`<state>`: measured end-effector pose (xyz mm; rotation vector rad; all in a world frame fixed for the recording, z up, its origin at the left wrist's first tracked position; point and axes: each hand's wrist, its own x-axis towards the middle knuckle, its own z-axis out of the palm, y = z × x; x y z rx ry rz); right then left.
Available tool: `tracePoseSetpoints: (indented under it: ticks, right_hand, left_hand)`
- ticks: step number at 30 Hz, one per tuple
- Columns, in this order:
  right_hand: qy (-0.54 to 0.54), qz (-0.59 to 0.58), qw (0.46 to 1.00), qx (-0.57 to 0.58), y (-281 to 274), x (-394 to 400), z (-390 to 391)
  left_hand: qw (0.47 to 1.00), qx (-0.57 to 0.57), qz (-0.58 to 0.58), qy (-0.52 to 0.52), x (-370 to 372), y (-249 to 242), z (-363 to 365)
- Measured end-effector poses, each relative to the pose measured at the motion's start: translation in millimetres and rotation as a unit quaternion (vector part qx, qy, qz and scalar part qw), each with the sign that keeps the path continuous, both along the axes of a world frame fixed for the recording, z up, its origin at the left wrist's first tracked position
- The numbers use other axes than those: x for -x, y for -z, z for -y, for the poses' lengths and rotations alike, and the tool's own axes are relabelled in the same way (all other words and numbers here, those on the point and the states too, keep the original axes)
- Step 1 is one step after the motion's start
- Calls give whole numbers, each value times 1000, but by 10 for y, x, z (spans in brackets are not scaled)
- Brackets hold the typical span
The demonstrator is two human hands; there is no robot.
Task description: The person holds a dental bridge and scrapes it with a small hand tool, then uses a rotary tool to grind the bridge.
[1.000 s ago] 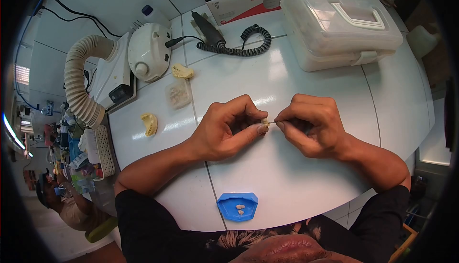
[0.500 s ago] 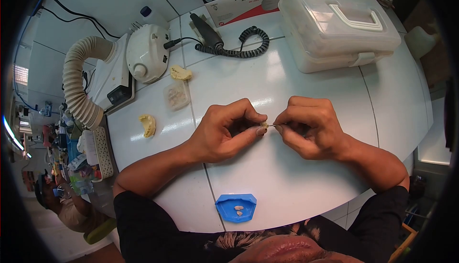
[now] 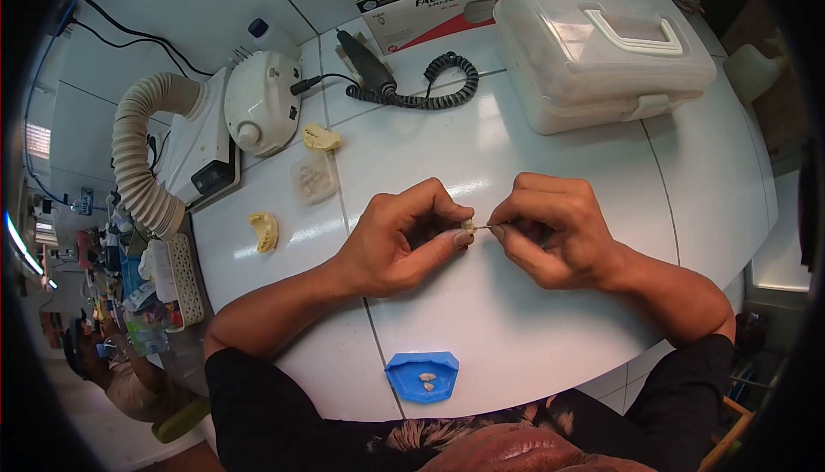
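Between the thumb and forefinger of my left hand is a small pale yellowish piece. My right hand pinches a thin dark pin-like tool, whose tip meets the piece from the right. Both hands are over the middle of the white tiled table. Below them, near the front edge, a blue tray holds small pale pieces. To the left lie a yellow dental model, another yellow model and a clear box.
A white machine, a ribbed hose and a black handpiece with coiled cord stand at the back left. A clear case is back right, beside a face mask box. Another person sits far left.
The view has shifted slightly. My hands have stayed nearly in place, with a little more of the thin tool showing between them.
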<state>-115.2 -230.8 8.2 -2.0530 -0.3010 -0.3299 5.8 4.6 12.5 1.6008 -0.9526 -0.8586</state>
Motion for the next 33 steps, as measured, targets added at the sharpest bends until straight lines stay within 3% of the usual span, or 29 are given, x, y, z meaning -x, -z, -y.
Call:
tracePoseSetpoints:
  ticks: [33]
  right_hand:
    - [-14, 15, 999, 24, -30, -6, -1]
  left_hand:
    - [1000, 5, 23, 9, -6, 15, -7]
